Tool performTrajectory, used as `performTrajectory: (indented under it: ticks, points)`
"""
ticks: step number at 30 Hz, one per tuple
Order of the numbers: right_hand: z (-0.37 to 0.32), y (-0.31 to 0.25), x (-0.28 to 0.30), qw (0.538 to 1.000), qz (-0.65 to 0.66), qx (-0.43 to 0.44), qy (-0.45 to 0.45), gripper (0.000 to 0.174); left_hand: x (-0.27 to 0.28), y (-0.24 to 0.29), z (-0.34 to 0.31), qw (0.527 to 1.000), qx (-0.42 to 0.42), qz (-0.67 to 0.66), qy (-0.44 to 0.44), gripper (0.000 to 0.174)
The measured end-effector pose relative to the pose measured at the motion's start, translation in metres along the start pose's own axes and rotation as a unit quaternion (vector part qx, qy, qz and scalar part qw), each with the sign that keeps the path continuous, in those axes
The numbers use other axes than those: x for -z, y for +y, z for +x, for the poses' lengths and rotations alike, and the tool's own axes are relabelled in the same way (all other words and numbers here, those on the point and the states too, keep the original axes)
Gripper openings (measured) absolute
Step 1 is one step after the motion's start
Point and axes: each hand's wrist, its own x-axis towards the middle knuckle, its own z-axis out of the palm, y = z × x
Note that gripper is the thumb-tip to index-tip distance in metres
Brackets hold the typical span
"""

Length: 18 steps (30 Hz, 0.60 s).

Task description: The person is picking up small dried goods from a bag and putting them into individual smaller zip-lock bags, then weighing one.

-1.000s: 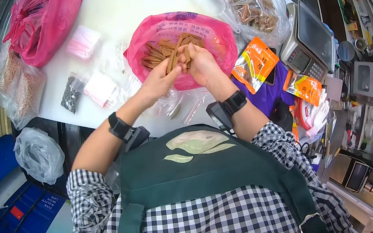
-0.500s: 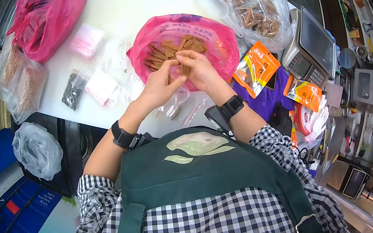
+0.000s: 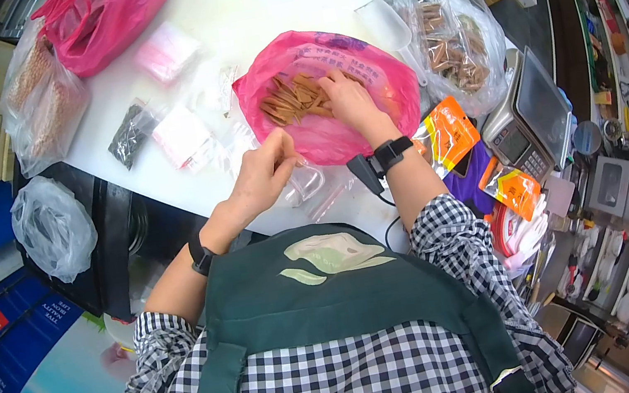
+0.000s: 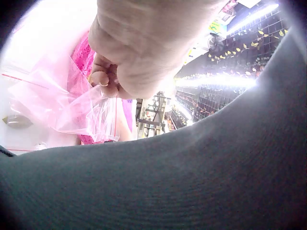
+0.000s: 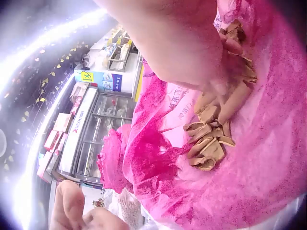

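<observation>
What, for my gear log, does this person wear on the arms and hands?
The left hand and right hand are ungloved. Both wrists carry a black strap; the right strap bears a black camera unit with a cable. Black-and-white checked sleeves reach the elbows.

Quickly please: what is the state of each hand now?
Left hand: pinches the clear plastic bag.
Right hand: fingers among the brown sticks inside the pink bag; grip cannot be told.
</observation>
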Motion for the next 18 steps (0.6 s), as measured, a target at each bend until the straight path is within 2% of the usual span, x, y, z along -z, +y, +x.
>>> performTrajectory:
  ticks: [2, 4, 5, 7, 9, 11, 12, 14, 15, 17, 18]
  points:
    - [-0.003, 0.002, -0.007, 0.999, -0.019, -0.022, -0.034, 0.053, 0.000, -0.009, -0.001, 0.999, -0.026, 0.041, 0.012, 0.015]
    - [-0.010, -0.003, -0.009, 0.998, -0.049, -0.009, -0.024, 0.059, -0.003, -0.017, -0.001, 0.984, -0.154, 0.092, 0.009, 0.017]
    - [-0.013, -0.005, -0.010, 0.997, -0.076, -0.001, -0.012, 0.065, -0.006, -0.020, 0.000, 0.984, -0.155, 0.090, 0.011, 0.017]
    - [-0.014, -0.008, -0.008, 0.996, -0.086, -0.002, -0.009, 0.068, -0.010, -0.021, 0.002, 0.979, -0.148, 0.140, 0.001, 0.028]
    - [-0.011, -0.008, -0.006, 0.996, -0.094, -0.002, -0.005, 0.072, -0.013, -0.020, 0.006, 0.977, -0.161, 0.141, 0.008, 0.029]
    - [-0.008, -0.007, -0.007, 0.999, -0.038, -0.030, -0.026, 0.062, -0.014, -0.017, 0.008, 0.974, -0.174, 0.144, 0.014, 0.030]
    - [-0.006, -0.007, -0.007, 0.999, -0.039, -0.029, -0.025, 0.062, -0.014, -0.014, 0.009, 0.975, -0.168, 0.143, 0.014, 0.030]
    - [-0.003, -0.007, -0.008, 0.996, -0.046, -0.073, -0.038, 0.045, -0.014, -0.011, 0.011, 0.976, -0.164, 0.142, 0.017, 0.030]
    - [-0.003, -0.006, -0.009, 0.996, -0.047, -0.072, -0.038, 0.045, -0.015, -0.011, 0.012, 0.975, -0.167, 0.145, 0.022, 0.030]
    - [-0.007, -0.006, -0.013, 0.997, -0.020, -0.077, 0.019, 0.031, -0.016, -0.010, 0.014, 0.974, -0.169, 0.147, 0.030, 0.030]
    - [-0.008, -0.005, -0.014, 0.997, -0.021, -0.076, 0.019, 0.031, -0.017, -0.010, 0.015, 0.976, -0.160, 0.141, 0.034, 0.027]
